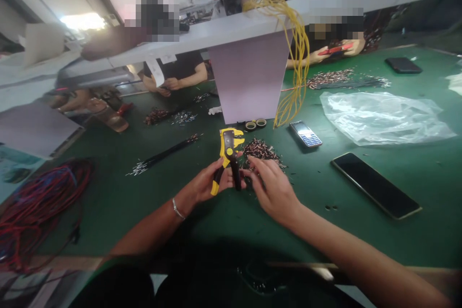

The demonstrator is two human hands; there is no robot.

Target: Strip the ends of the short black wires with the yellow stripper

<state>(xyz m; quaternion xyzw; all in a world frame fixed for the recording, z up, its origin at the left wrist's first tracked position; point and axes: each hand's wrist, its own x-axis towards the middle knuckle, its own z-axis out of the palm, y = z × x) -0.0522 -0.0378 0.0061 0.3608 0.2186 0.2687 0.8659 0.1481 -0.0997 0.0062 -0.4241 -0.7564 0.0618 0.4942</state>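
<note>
My left hand (209,184) grips the handles of a yellow and black wire stripper (228,153), which stands upright over the green table (310,202). My right hand (271,186) is just right of the tool, palm down, its fingers touching a heap of small metal terminals and wire ends (262,151). Whether those fingers pinch a piece I cannot tell. A thin bracelet sits on my left wrist.
A black phone (375,185) lies at the right, a keypad phone (305,134) beyond the heap, a clear plastic bag (382,118) further right. Yellow wires (298,53) hang off a white shelf. Red wires (39,202) coil at left. Black wire bundles (164,154) lie left. Other people work opposite.
</note>
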